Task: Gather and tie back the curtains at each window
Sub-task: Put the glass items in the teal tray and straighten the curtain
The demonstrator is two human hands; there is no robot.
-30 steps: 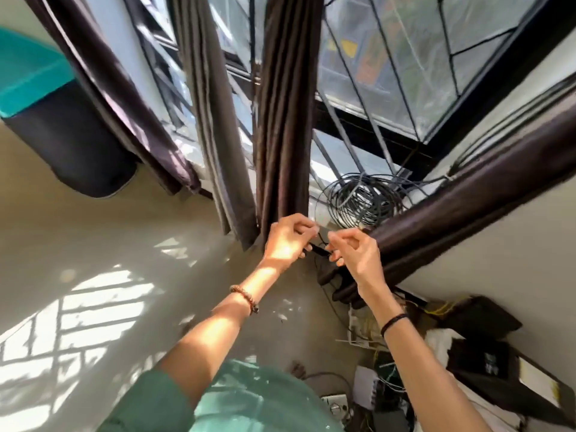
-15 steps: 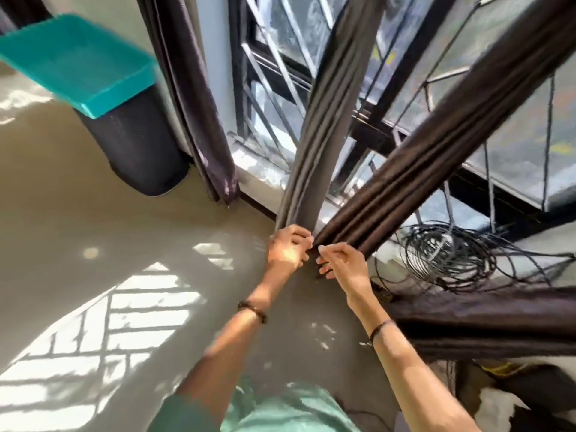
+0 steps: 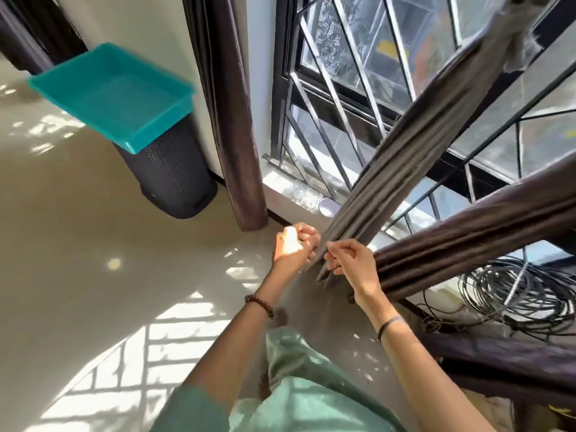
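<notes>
Two gathered brown curtains meet at my hands low in front of the barred window (image 3: 339, 98). The lighter, sunlit curtain (image 3: 414, 145) runs from the upper right down to my hands. The darker curtain (image 3: 473, 232) stretches off to the right. My left hand (image 3: 294, 246) is curled at the curtain ends, sun falling on its back. My right hand (image 3: 352, 266) pinches the bunched ends from the right side. What the fingers hold between them is hidden. Another dark curtain (image 3: 230, 120) hangs straight down left of the window.
A teal tray (image 3: 112, 92) sits on top of a black basket (image 3: 174, 179) against the wall at the left. A coil of black cable (image 3: 517, 294) lies on the sill at the right. Dark furniture (image 3: 505, 366) stands below it. Beige floor spreads to the left.
The view has swung left and down, so the curtains now slant to the right. Both hands stay together at the curtain ends, with the bunches drawn tighter between them.
</notes>
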